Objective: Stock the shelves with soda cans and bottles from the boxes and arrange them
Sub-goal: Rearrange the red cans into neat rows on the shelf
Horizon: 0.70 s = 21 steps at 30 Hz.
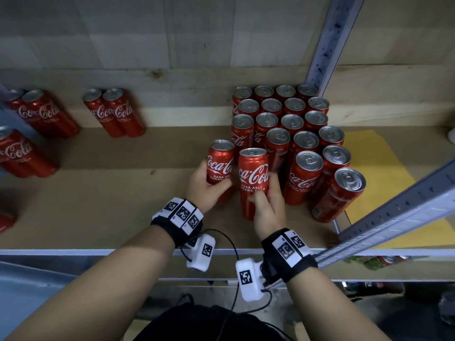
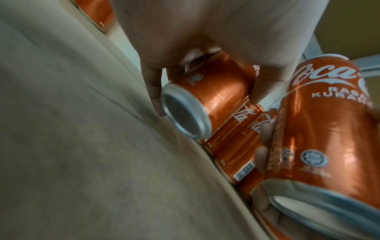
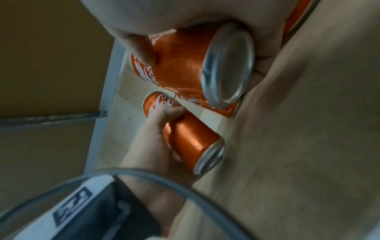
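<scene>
Two tall red Coca-Cola cans are held side by side over the brown shelf board (image 1: 123, 193), just left of a packed block of upright cans (image 1: 293, 121). My left hand (image 1: 203, 189) grips the left can (image 1: 219, 163) around its lower half. My right hand (image 1: 268, 205) grips the right can (image 1: 253, 178), thumb across the front. In the left wrist view the left can (image 2: 207, 100) shows its silver base clear of the board, with the right can (image 2: 324, 129) beside it. The right wrist view shows the right can (image 3: 185, 65) base-on and the left can (image 3: 191, 139) in my left hand (image 3: 150, 139).
Pairs of cans stand at the shelf's back left (image 1: 113, 112), (image 1: 41, 112) and left edge (image 1: 19, 153). A grey metal upright (image 1: 327, 43) and a slanted rail (image 1: 403, 207) border the block on the right. A yellow sheet (image 1: 379, 173) lies beyond. Bare board lies left of my hands.
</scene>
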Each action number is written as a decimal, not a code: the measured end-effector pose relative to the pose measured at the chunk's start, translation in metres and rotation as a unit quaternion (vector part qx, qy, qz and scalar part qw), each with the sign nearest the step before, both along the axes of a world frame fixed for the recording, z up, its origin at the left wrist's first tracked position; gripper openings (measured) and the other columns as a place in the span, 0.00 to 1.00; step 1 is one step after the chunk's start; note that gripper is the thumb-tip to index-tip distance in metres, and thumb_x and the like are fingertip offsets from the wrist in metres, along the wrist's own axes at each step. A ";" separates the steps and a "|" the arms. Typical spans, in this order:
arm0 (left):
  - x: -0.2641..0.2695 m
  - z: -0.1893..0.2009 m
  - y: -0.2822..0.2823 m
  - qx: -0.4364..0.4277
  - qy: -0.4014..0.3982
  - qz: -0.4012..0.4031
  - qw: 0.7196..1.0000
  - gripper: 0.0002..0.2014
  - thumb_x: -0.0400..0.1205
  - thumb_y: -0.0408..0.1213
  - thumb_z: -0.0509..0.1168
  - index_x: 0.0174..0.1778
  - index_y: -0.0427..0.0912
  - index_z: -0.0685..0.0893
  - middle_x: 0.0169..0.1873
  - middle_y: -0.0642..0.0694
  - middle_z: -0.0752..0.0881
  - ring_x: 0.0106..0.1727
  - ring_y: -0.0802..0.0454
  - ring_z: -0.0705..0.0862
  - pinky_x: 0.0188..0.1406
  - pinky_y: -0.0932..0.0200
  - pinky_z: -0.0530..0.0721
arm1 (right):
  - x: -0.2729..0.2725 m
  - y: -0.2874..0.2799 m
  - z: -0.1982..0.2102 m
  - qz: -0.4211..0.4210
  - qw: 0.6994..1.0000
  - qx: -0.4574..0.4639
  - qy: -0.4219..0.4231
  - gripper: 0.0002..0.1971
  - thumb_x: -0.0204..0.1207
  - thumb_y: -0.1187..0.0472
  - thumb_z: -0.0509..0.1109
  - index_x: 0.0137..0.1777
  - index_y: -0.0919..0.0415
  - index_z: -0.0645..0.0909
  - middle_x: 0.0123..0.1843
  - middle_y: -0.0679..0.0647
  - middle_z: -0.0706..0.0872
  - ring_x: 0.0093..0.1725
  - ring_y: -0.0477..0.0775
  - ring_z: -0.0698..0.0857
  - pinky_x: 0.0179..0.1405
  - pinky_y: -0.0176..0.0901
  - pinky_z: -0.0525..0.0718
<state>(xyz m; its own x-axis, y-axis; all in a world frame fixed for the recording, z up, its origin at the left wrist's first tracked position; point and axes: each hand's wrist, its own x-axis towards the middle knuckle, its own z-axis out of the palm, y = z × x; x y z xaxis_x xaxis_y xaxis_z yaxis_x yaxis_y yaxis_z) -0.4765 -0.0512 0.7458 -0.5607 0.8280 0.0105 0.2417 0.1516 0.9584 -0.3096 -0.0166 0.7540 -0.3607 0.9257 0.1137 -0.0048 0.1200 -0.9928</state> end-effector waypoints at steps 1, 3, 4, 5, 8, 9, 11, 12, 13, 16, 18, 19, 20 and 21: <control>-0.002 0.002 -0.004 0.005 -0.009 0.007 1.000 0.24 0.72 0.38 0.79 0.63 0.50 0.82 0.52 0.51 0.90 0.54 0.57 0.89 0.61 0.50 0.86 | -0.002 -0.001 0.003 0.006 1.000 -0.007 0.005 0.20 0.71 0.47 0.67 0.65 0.42 0.79 0.56 0.48 0.89 0.58 0.53 0.87 0.60 0.58 0.85; -0.008 0.010 -0.012 0.019 -0.041 0.019 0.999 0.21 0.71 0.35 0.78 0.58 0.52 0.83 0.48 0.52 0.90 0.49 0.61 0.89 0.54 0.55 0.83 | -0.007 -0.002 0.009 0.016 1.000 -0.003 -0.003 0.22 0.68 0.46 0.73 0.62 0.48 0.80 0.52 0.48 0.89 0.53 0.50 0.88 0.57 0.51 0.86; -0.012 0.015 -0.017 0.026 -0.058 0.018 0.998 0.19 0.72 0.32 0.78 0.56 0.52 0.83 0.46 0.52 0.90 0.47 0.62 0.89 0.53 0.56 0.81 | -0.010 -0.002 0.014 0.020 1.000 -0.003 -0.011 0.23 0.66 0.46 0.78 0.61 0.49 0.80 0.51 0.48 0.89 0.51 0.47 0.88 0.54 0.44 0.86; -0.018 0.020 -0.022 0.034 -0.070 0.016 0.997 0.18 0.71 0.32 0.78 0.54 0.51 0.84 0.44 0.51 0.90 0.46 0.60 0.89 0.52 0.55 0.81 | -0.014 -0.002 0.019 0.023 1.000 -0.008 -0.017 0.24 0.65 0.48 0.82 0.60 0.49 0.80 0.50 0.47 0.90 0.49 0.44 0.89 0.51 0.38 0.86; -0.035 0.039 -0.036 0.053 -0.074 0.027 0.995 0.18 0.64 0.43 0.77 0.49 0.48 0.86 0.43 0.42 0.90 0.48 0.44 0.90 0.54 0.43 0.87 | -0.031 -0.004 0.036 0.037 0.999 -0.020 -0.020 0.27 0.65 0.57 0.89 0.61 0.51 0.82 0.50 0.48 0.91 0.48 0.42 0.90 0.46 0.33 0.86; -0.042 0.044 -0.039 0.058 -0.074 0.038 0.995 0.17 0.63 0.44 0.78 0.46 0.46 0.86 0.41 0.40 0.90 0.47 0.40 0.90 0.54 0.39 0.88 | -0.038 -0.005 0.042 0.043 0.999 -0.020 -0.020 0.26 0.65 0.60 0.89 0.61 0.53 0.82 0.48 0.48 0.91 0.46 0.41 0.90 0.43 0.31 0.86; -0.056 0.055 -0.044 0.055 -0.074 0.052 0.994 0.17 0.63 0.44 0.82 0.41 0.39 0.86 0.38 0.38 0.90 0.43 0.39 0.91 0.51 0.40 0.90 | -0.053 -0.008 0.053 0.052 0.998 -0.018 -0.010 0.22 0.67 0.65 0.87 0.57 0.57 0.82 0.43 0.50 0.89 0.36 0.38 0.88 0.33 0.29 0.84; -0.064 0.059 -0.046 0.051 -0.074 0.055 0.994 0.18 0.63 0.43 0.83 0.39 0.37 0.86 0.36 0.40 0.90 0.41 0.42 0.91 0.47 0.45 0.90 | -0.061 -0.009 0.058 0.057 0.998 -0.020 -0.005 0.20 0.68 0.67 0.86 0.55 0.60 0.82 0.40 0.51 0.88 0.32 0.38 0.86 0.29 0.29 0.83; -0.072 0.063 -0.049 0.047 -0.073 0.062 0.994 0.16 0.64 0.41 0.85 0.36 0.38 0.86 0.33 0.43 0.90 0.38 0.47 0.91 0.43 0.50 0.88 | -0.069 -0.010 0.061 0.059 0.998 -0.020 -0.003 0.18 0.68 0.69 0.85 0.54 0.61 0.82 0.38 0.51 0.87 0.29 0.38 0.85 0.26 0.29 0.82; -0.098 0.071 -0.059 0.035 -0.056 0.073 0.995 0.13 0.67 0.36 0.85 0.36 0.45 0.86 0.30 0.53 0.89 0.35 0.59 0.89 0.39 0.61 0.83 | -0.095 -0.012 0.069 0.058 0.998 -0.006 -0.015 0.15 0.69 0.70 0.85 0.50 0.62 0.82 0.36 0.52 0.87 0.28 0.39 0.84 0.26 0.30 0.83; -0.116 0.073 -0.067 0.035 -0.043 0.083 0.995 0.14 0.67 0.35 0.85 0.42 0.46 0.87 0.35 0.52 0.90 0.39 0.58 0.90 0.42 0.61 0.84 | -0.113 -0.014 0.071 0.056 0.998 0.006 -0.026 0.14 0.68 0.69 0.85 0.46 0.59 0.83 0.35 0.52 0.88 0.28 0.40 0.85 0.26 0.31 0.83; -0.126 0.073 -0.071 0.037 -0.038 0.092 0.994 0.15 0.66 0.35 0.85 0.43 0.46 0.87 0.37 0.51 0.91 0.40 0.56 0.90 0.44 0.59 0.85 | -0.123 -0.014 0.072 0.053 0.998 0.013 -0.027 0.14 0.68 0.69 0.85 0.46 0.58 0.83 0.35 0.51 0.88 0.29 0.40 0.85 0.28 0.30 0.83; -0.135 0.072 -0.075 0.040 -0.036 0.099 0.994 0.16 0.66 0.35 0.85 0.43 0.46 0.88 0.38 0.50 0.91 0.42 0.54 0.91 0.46 0.55 0.87 | -0.133 -0.015 0.073 0.048 0.998 0.020 -0.027 0.15 0.68 0.68 0.86 0.47 0.56 0.83 0.37 0.49 0.89 0.31 0.39 0.86 0.31 0.29 0.83; -0.145 0.071 -0.079 0.041 -0.036 0.106 0.993 0.16 0.65 0.36 0.86 0.43 0.47 0.88 0.39 0.49 0.91 0.43 0.52 0.91 0.48 0.51 0.88 | -0.142 -0.016 0.073 0.043 0.998 0.025 -0.027 0.16 0.67 0.67 0.86 0.48 0.54 0.83 0.39 0.48 0.90 0.34 0.39 0.87 0.34 0.28 0.83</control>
